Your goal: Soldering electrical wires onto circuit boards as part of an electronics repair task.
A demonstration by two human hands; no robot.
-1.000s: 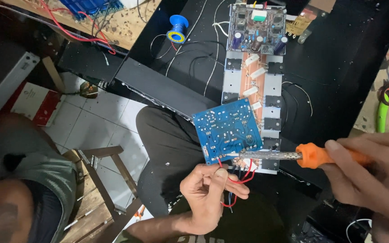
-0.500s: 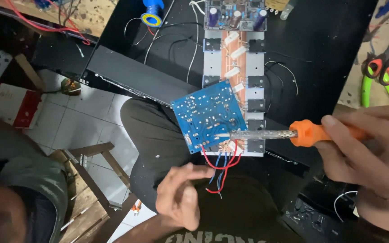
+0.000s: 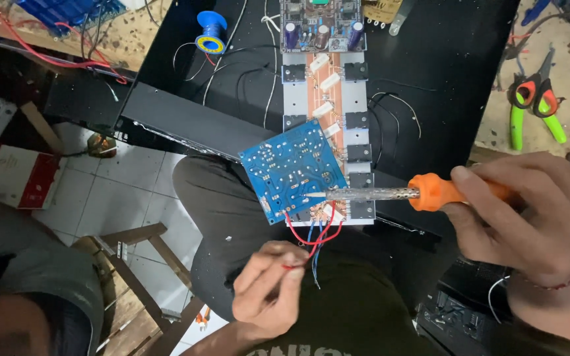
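A black metal panel [image 3: 443,72] fills the upper middle of the view, lying over a worn wooden bench [image 3: 562,53], with pale floor tiles [image 3: 120,198] showing at nine o'clock and a wooden stool [image 3: 140,264] at seven. The work looks to be partway through: several thin wires [image 3: 318,231] — red and blue — already run from the near edge of the blue circuit board [image 3: 293,170], so some joints seem made, while the loose ends pinched below are not yet fixed to anything. That board sits just left of centre, tilted, its solder side up and speckled with small silver points; it overlaps the near end of a long amplifier board [image 3: 328,99] with a copper-coloured middle strip that runs off toward twelve o'clock. The right hand [image 3: 529,217], at four o'clock, is wrapped firmly round the orange handle of a soldering iron [image 3: 390,194], whose perforated metal barrel lies level and whose tip touches the blue board's lower right edge. The left hand [image 3: 268,290], at six o'clock, has thumb and fingertips closed narrowly on the red wire's free end. A blue solder spool [image 3: 211,33] lies at eleven o'clock, and green-handled cutters [image 3: 536,105] at two.
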